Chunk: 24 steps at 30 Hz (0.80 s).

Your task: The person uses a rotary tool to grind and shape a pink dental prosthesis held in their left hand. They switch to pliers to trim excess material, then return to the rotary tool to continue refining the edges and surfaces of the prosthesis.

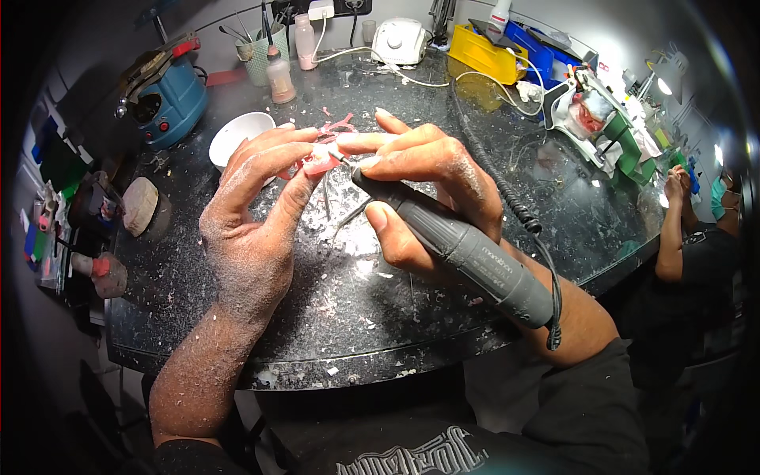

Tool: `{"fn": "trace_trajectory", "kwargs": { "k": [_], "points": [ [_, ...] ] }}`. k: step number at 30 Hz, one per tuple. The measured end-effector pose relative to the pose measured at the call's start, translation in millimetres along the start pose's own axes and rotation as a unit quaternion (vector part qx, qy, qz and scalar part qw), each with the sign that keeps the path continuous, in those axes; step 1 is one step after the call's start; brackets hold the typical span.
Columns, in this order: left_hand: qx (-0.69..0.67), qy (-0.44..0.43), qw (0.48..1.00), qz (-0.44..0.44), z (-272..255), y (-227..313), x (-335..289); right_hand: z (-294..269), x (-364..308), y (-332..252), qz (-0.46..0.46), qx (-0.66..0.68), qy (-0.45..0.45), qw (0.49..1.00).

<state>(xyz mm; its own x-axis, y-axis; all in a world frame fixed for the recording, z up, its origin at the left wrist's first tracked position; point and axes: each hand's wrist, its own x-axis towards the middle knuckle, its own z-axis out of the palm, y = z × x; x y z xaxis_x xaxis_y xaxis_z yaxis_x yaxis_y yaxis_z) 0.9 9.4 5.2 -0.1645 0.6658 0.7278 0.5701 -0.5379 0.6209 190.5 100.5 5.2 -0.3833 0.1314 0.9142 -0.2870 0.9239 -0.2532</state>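
My left hand (252,206), coated with pale dust up the forearm, pinches a small pink and whitish piece (320,164) that looks like a denture. In my right hand (447,170) is a dark grey rotary handpiece (467,249), gripped like a pen with its tip against or very close to the piece. A coiled black cord (507,194) runs from the back end of the handpiece. Beneath my hands, pink strips (340,124) and a thin dark rod (350,218) lie on the table. My fingers hide part of the piece.
The dusty black table (396,305) has a white bowl (240,133) beside my left hand. Behind stand a blue machine (170,103), a dropper bottle (279,77), a white control box (398,41) and a yellow bin (481,55). Another person (697,237) is at the right.
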Motion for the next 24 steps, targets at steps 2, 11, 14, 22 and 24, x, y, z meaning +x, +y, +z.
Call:
{"fn": "trace_trajectory", "kwargs": {
  "k": [2,11,14,22,24],
  "points": [
    [0.001,0.003,1.0,0.001,0.2,-0.1,-0.2,0.9,-0.2,0.7,-0.002,0.005,0.007,1.0],
    [0.016,0.004,1.0,0.017,-1.3,-0.8,-0.6,-0.5,0.1,1.2,-0.002,-0.011,0.0,1.0],
    [0.018,0.003,1.0,0.019,-1.0,0.3,-0.1,-0.9,0.2,0.4,0.004,-0.012,-0.001,1.0],
    [0.018,-0.018,0.999,0.022,-4.3,-2.6,-1.6,-0.1,0.0,-0.5,0.013,0.008,0.001,1.0],
    [0.019,-0.019,0.999,0.022,-4.0,-1.3,-1.3,-0.2,-0.4,-0.3,0.013,0.01,0.004,1.0]
  ]
}}
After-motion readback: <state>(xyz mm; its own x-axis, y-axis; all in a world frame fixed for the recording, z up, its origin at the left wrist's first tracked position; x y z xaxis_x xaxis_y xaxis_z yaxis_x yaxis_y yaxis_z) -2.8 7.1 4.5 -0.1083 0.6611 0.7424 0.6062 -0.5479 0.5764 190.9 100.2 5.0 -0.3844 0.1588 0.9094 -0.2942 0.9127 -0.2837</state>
